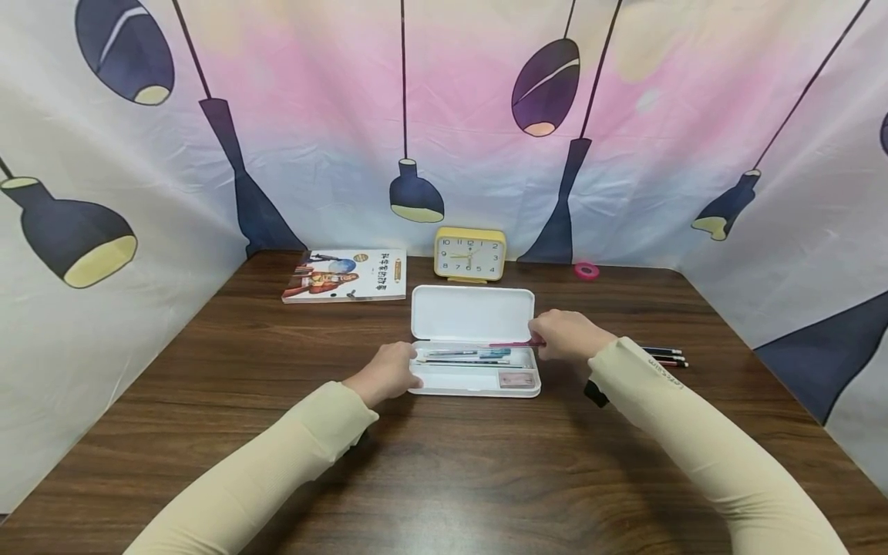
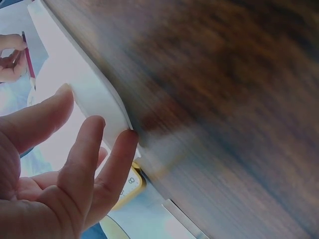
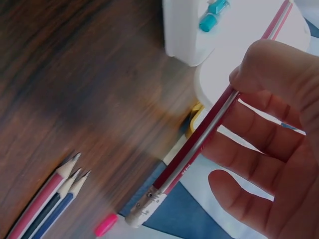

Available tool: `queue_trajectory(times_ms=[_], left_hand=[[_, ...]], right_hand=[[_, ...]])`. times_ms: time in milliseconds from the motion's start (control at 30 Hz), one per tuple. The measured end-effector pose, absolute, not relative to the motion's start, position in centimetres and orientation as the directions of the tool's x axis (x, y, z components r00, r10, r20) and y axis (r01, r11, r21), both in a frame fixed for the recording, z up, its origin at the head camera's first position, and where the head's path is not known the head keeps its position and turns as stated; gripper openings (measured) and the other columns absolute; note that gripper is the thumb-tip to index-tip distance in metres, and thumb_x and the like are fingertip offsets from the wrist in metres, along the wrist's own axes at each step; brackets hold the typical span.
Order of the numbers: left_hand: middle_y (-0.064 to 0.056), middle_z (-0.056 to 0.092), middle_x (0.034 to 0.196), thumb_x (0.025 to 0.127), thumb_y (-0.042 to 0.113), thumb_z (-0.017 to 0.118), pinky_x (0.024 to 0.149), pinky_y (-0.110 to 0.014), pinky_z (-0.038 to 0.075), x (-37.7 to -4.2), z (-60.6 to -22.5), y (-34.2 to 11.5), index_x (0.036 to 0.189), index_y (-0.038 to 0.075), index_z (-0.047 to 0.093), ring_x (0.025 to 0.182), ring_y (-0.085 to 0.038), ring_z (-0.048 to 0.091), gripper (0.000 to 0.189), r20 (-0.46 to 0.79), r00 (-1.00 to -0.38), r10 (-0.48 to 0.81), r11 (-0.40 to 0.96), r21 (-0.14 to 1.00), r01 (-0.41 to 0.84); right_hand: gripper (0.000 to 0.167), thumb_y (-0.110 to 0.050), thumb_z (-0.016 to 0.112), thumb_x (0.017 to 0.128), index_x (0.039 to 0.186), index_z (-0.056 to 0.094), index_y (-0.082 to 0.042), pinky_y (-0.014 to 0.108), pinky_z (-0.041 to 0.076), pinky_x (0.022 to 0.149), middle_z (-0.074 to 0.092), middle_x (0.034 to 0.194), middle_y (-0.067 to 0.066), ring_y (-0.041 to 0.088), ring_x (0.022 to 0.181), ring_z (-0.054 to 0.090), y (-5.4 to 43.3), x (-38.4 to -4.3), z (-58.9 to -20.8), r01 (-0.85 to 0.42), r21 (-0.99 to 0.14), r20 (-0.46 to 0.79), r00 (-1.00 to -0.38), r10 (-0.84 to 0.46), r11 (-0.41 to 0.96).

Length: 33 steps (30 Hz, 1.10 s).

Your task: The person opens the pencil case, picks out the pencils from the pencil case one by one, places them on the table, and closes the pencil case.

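Observation:
A white pencil case [image 1: 451,383] lies on the table with its lid [image 1: 473,314] raised. My left hand [image 1: 388,371] holds the case's left end, the thumb nearer me and the fingers farther back; the left wrist view shows the fingers bent against the white plastic. In my right hand [image 1: 565,333] is a red pencil [image 3: 202,134] with a silver stripe, pinched between thumb and fingers, its eraser end toward the table's right side. It extends over the case's right part. Inside the case lie several pencils and pens [image 1: 465,354] and a pinkish eraser [image 1: 516,379].
To the right, several sharpened pencils [image 3: 55,194] lie on the wooden table [image 1: 444,470], partly behind my right forearm. Along the back stand a yellow clock [image 1: 470,254], a book [image 1: 347,275] at left and a pink round object [image 1: 586,270] at right. Patterned cloth hangs behind.

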<state>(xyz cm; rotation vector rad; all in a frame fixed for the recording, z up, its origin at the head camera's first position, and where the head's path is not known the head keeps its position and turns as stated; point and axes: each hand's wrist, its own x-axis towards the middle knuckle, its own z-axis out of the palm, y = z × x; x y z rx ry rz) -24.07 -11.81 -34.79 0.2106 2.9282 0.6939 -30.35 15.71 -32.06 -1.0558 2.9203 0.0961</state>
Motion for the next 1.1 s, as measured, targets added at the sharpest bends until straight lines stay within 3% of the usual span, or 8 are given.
queue_trajectory(times_ms=[1100], left_hand=[[-0.02, 0.053, 0.11, 0.07, 0.009, 0.071, 0.087, -0.039, 0.038, -24.1, -34.8, -11.8, 0.11, -0.008, 0.053, 0.105, -0.031, 0.047, 0.047, -0.086, -0.982, 0.169, 0.888, 0.446, 0.113]], right_hand=[[0.011, -0.009, 0.064, 0.072, 0.071, 0.054, -0.014, 0.026, 0.035, 0.049, 0.046, 0.062, -0.005, 0.012, 0.056, 0.042, 21.4, -30.7, -33.1, -0.534, -0.014, -0.095, -0.841, -0.533, 0.845]])
